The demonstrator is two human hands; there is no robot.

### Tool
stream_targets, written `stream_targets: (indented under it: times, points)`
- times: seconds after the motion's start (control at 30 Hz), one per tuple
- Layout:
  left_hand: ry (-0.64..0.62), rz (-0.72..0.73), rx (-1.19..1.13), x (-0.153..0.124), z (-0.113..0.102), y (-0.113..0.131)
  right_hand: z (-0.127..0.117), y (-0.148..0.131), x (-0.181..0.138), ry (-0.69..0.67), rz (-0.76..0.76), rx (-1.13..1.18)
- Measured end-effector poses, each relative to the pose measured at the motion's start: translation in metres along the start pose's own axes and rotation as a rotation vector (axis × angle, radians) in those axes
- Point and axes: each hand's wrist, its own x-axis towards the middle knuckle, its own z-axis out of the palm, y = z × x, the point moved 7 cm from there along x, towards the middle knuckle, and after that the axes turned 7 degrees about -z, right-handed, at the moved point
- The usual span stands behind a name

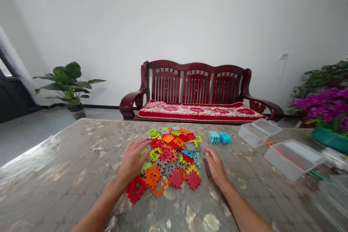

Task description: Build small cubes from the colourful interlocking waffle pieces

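A loose heap of flat toothed puzzle pieces in red, orange, lime green, grey and blue spreads over the table between my hands. My left hand rests at the heap's left edge, fingers stretched out over the green and red pieces, holding nothing that I can see. Just right of the heap is my right hand, its fingers extended and nothing in them. Beyond it stand two small stacks of light blue pieces, a squarish stack and a rounder stack, side by side.
On the right are two open clear plastic boxes and a small orange piece. A teal pot of purple flowers stands at the right edge. Past the patterned table are a wooden bench and a potted plant.
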Motion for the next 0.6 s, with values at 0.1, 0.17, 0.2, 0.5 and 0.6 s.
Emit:
stream_targets:
  times: [0.1, 0.17, 0.2, 0.5, 0.6]
  points:
    - [-0.009, -0.312, -0.034, 0.02, -0.004, -0.077, -0.001, 0.004, 0.0, -0.011, 0.052, -0.001]
    - [-0.038, -0.477, 0.02, 0.019, 0.0, -0.116, 0.002, -0.001, 0.0, -0.015, 0.038, -0.036]
    - [-0.045, -0.504, 0.037, 0.017, 0.002, -0.127, 0.004, -0.004, 0.0, -0.019, 0.024, -0.053]
    - [-0.104, -0.355, 0.28, 0.003, 0.025, -0.123, 0.012, -0.015, 0.005, -0.045, -0.082, -0.134]
    - [-0.123, -0.336, 0.327, 0.007, 0.026, -0.118, 0.022, -0.029, 0.013, -0.082, -0.185, -0.205]
